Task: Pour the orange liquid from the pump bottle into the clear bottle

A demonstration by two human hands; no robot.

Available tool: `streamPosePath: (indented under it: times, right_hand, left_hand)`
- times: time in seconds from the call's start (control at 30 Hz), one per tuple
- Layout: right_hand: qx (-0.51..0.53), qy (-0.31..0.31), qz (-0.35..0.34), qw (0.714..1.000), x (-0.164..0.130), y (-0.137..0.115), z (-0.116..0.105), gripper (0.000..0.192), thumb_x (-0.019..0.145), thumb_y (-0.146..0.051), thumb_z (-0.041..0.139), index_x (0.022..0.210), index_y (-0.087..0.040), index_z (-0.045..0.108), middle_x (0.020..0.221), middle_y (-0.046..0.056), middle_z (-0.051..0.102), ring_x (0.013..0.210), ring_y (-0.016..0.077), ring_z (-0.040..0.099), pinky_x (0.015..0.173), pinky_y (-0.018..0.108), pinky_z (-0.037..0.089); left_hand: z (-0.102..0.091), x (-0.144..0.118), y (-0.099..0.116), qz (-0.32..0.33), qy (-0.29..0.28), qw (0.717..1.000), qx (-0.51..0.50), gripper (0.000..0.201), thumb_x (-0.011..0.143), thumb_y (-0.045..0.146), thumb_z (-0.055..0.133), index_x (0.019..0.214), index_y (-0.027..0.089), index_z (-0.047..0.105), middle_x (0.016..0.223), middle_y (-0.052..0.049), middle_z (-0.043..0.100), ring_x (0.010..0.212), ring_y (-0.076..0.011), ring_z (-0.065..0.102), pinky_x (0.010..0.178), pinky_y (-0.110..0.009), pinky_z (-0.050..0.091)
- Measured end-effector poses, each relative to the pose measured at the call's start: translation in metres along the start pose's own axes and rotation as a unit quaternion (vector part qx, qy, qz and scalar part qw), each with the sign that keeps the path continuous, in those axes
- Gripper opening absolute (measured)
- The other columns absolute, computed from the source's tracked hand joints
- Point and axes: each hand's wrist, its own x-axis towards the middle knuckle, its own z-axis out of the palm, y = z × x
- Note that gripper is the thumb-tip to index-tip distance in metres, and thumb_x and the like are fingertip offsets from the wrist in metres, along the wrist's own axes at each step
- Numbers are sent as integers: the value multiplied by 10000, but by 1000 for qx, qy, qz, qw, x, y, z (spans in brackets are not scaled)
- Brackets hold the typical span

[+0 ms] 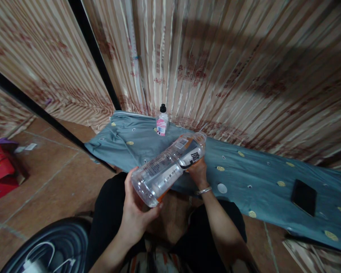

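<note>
Fingers of the left hand [135,212] are wrapped round the base of a large clear plastic bottle with a white and orange label [167,168], held in the air above the lap. Its long axis is slanted up and away to the right, where the neck end is gripped by the right hand [198,171], closed beneath it, over a blue-grey patterned cloth [261,178].
</note>
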Motion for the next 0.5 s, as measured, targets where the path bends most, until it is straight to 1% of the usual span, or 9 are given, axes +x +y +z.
streamPosePath:
  times: [0.13,0.33,0.43,0.5]
  right_hand:
    - [15,-7,16,1000,0,-3,-2,642,686,-393,846,1228,-186,570,1081,157,810,974,311,809,801,377,664]
    - [9,-23,14,1000,0,-11,-6,693,719,-361,839,1313,-144,555,1054,171,812,973,310,818,773,337,659]
    - [1,-23,8,1000,0,-13,-6,735,725,-384,845,1347,-143,538,1082,174,811,994,322,813,784,366,667]
    - [-5,-20,7,1000,1,-13,-7,725,732,-398,843,1343,-152,541,1084,174,810,1003,333,808,784,387,671]
  left_hand:
    - [0,0,0,-6,-4,1000,-8,968,584,343,927,1403,230,423,1363,-148,645,1296,-333,692,1084,-436,565]
    - [1,-1,-1,-12,-14,1000,-25,984,578,306,932,1413,242,415,1394,-144,622,1313,-346,672,1069,-437,575]
    - [1,-2,-4,-6,-15,999,-37,991,591,314,941,1429,260,414,1406,-132,617,1317,-347,668,1064,-435,579]
    - [-1,-2,-6,-2,-22,999,-40,978,622,313,936,1443,270,406,1421,-127,613,1330,-338,664,1069,-426,578]
